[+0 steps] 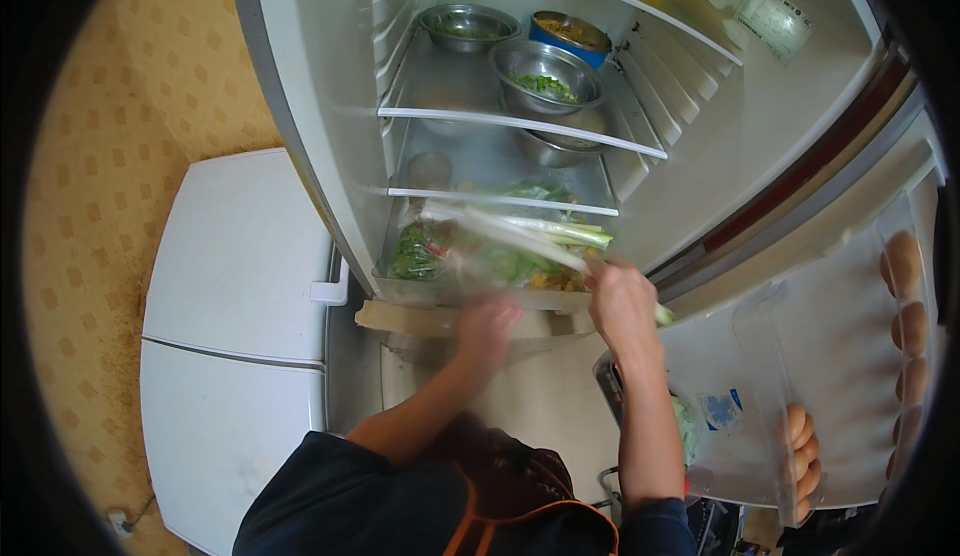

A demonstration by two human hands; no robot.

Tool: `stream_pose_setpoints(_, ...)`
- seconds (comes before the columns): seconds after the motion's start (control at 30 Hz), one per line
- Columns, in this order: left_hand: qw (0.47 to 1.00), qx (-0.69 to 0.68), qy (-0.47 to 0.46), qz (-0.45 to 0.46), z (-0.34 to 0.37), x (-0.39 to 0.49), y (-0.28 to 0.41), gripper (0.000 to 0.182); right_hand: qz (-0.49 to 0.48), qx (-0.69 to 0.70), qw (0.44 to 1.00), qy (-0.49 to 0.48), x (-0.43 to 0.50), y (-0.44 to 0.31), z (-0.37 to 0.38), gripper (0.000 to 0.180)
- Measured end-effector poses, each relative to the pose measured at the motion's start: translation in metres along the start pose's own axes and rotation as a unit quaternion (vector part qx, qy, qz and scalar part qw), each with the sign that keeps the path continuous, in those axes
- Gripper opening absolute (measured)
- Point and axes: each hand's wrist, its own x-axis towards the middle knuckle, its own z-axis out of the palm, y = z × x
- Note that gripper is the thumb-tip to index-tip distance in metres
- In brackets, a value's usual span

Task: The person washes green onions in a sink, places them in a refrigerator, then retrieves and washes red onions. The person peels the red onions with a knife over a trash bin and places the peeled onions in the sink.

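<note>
Ahead of me is an open refrigerator. My right hand [621, 297] grips a long white-and-green leek [525, 239] near its green end. The leek slants up to the left over the clear crisper drawer [577, 299]. More pale green stalks [574, 231] lie in that drawer, with bagged leafy greens [415, 254] at its left. My left hand [491, 321] is blurred at the drawer's front edge; whether it holds anything cannot be made out.
Above are glass shelves with a metal bowl of chopped greens [547, 85], another metal bowl [469, 29] and a blue bowl [571, 37]. The open door at right holds eggs [804, 455]. A white cabinet [240, 256] stands left.
</note>
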Motion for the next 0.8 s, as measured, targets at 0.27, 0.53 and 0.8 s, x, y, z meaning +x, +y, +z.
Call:
stream_pose_setpoints(0.27, 0.992, -0.104, -0.074, -0.013, -0.002, -0.006, 0.008, 0.016, -0.152, 0.050, 0.986, 0.049, 0.095, -0.011, 0.125, 0.015)
stream_pose_setpoints(0.53, 0.990, -0.107, -0.081, -0.033, 0.013, -0.015, 0.013, 0.012, -0.163, 0.028, 0.985, -0.048, 0.099, 0.010, 0.125, 0.014)
stream_pose_setpoints(0.8, 0.995, -0.070, -0.044, -0.056, 0.017, -0.017, 0.023, 0.009, -0.089, 0.052, 0.994, 0.032, 0.103, 0.018, 0.105, 0.017)
